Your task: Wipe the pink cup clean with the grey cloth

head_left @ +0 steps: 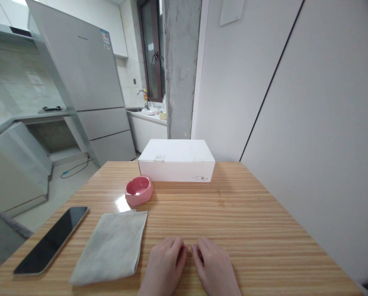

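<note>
My left hand and my right hand rest palm down on the striped wooden table near its front edge, holding nothing. Their fingertips almost meet. A folded grey cloth lies just left of my left hand, and it is the nearest object to it. Further left is a black smartphone, screen up and at a slant. A pink ceramic ashtray sits beyond the cloth. A white cardboard box stands, lid shut, at the far edge of the table.
A tall white wall runs along the table's right side. A concrete pillar rises behind the box. Further back stand a grey refrigerator and a white counter with a faucet. The floor lies left of the table.
</note>
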A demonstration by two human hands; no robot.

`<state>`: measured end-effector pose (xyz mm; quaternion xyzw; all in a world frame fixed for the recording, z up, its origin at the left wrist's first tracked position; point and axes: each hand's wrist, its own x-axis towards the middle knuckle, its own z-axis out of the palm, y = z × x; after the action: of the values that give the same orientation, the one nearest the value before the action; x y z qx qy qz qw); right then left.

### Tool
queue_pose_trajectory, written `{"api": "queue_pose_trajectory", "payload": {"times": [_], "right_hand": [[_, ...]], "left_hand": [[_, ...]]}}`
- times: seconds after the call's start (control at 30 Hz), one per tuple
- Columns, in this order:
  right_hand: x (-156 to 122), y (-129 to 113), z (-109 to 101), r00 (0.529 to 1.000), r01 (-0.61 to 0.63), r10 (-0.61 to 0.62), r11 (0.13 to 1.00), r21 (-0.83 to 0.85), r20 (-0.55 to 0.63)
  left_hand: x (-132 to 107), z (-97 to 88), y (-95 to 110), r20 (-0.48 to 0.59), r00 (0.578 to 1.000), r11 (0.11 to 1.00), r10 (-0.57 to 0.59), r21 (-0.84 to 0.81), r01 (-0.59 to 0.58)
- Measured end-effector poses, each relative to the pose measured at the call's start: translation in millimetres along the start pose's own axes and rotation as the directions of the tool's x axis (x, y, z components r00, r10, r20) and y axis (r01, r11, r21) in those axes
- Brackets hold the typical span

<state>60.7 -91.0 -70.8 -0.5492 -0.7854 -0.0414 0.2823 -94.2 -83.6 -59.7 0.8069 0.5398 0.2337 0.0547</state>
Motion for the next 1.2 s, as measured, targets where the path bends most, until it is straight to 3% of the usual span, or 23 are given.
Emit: {"api": "queue_pose_trajectory", "payload": {"times": [1.2], "right_hand": [[-1.5, 3.1, 3.0, 0.999, 0.018, -0.018, 1.000, 0.015, -0.026]], "left_hand": [[-0.8, 1.7, -0.6, 0.000, 1.000, 1.000, -0.006, 0.015, 0.006]]}}
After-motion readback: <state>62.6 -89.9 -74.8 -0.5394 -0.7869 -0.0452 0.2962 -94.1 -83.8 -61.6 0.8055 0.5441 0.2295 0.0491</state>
